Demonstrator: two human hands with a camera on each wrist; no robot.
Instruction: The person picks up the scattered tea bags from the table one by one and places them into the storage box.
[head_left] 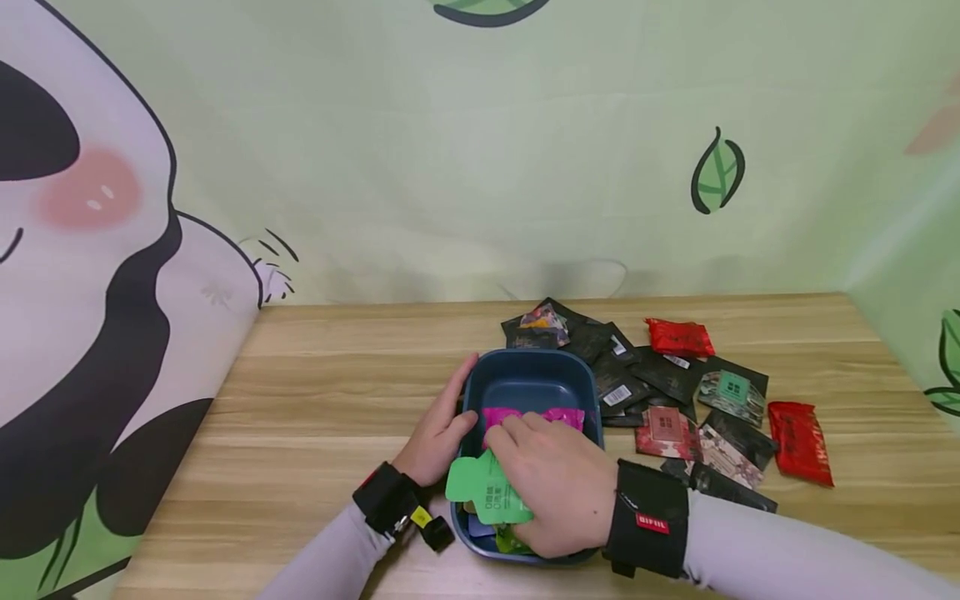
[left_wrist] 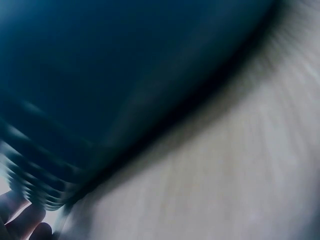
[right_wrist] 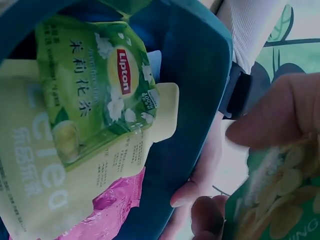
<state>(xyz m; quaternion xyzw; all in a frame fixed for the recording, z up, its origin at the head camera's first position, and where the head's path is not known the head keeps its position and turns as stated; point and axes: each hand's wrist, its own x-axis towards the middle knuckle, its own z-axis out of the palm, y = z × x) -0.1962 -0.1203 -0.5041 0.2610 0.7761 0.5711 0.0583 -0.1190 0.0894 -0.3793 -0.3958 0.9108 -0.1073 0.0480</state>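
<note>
Currently, right fingers [head_left: 516, 428] grip a green packet [head_left: 480, 490] over a blue bin [head_left: 534, 371]; left fingers [head_left: 456, 385] touch its side.

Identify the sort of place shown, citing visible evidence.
Probably a staged tabletop recording spot: a cartoon-printed backdrop behind a wood-grain table, and black straps on both wrists.

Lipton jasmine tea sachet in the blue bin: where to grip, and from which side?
Probably pinch the Lipton jasmine tea sachet by its edge facing the pink packet, coming from above through the open top of the blue bin. It lies on the pale yellow-green packet, printed face uncovered; that edge sits clear of the walls, the opposite end closer to one.
</note>
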